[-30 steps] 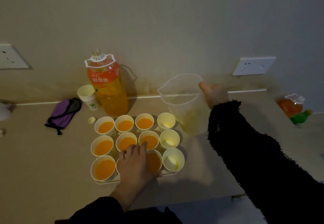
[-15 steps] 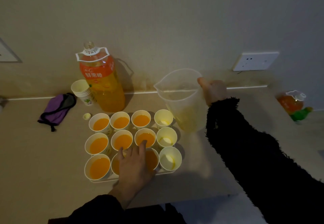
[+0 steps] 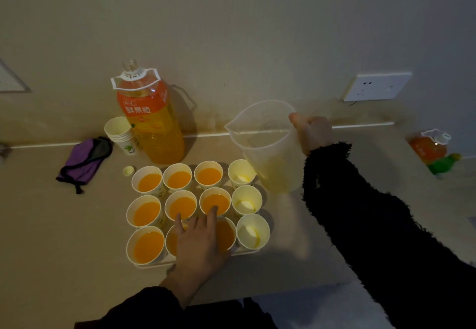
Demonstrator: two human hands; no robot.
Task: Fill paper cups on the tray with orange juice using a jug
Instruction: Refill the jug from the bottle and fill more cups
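Fingers of the right hand (image 3: 313,132) grip the translucent plastic jug (image 3: 268,145), right of centre and nearly drained. The left hand (image 3: 198,241) lies flat over the white paper cups (image 3: 177,176), probably steadying their pale tray (image 3: 247,252).

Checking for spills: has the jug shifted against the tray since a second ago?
No. The jug, gripped by the right hand, sits right of the tray, beside the same top-right cup.

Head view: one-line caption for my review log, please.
Right hand holds a nearly empty jug beside a tray of twelve cups; nine filled, right column unfilled.
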